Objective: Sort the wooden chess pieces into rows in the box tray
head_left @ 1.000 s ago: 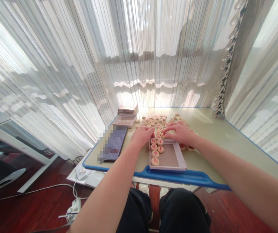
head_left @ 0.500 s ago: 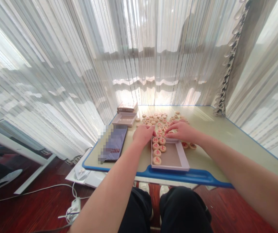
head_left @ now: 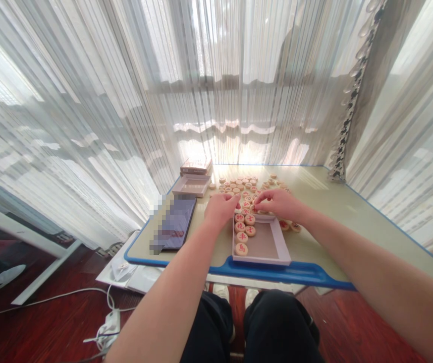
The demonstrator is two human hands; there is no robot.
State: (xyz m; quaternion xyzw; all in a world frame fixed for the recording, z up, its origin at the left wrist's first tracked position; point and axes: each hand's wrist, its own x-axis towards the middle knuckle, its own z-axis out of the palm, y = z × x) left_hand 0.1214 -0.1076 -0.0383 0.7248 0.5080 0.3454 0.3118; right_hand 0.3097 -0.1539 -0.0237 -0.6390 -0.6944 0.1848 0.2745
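A shallow white box (head_left: 282, 244) lies near the table's front edge. Along its left side sit several round wooden Chinese chess pieces with red characters, one of them the lowest piece (head_left: 241, 249). Just beyond the box's far left corner is my left hand (head_left: 220, 207), its fingers curled in and closed; whatever they may hold is hidden. My right hand (head_left: 279, 202) is beyond the far rim, thumb and fingertips pinching a Chinese chess piece (head_left: 254, 208) with a red mark. Loose Chinese chess pieces (head_left: 236, 190) are spread behind both hands, partly covered by them.
A dark tablet (head_left: 180, 222) lies on the left of the table (head_left: 326, 217). Behind it are a second shallow box (head_left: 192, 185) and a stacked box or book (head_left: 196, 166). Two pieces (head_left: 290, 227) rest right of the white box. Sheer curtains (head_left: 216, 101) hang behind.
My right fingertips have closed around a piece near the box's far rim. The left hand stays nearly in place, and the whole view has shifted slightly.
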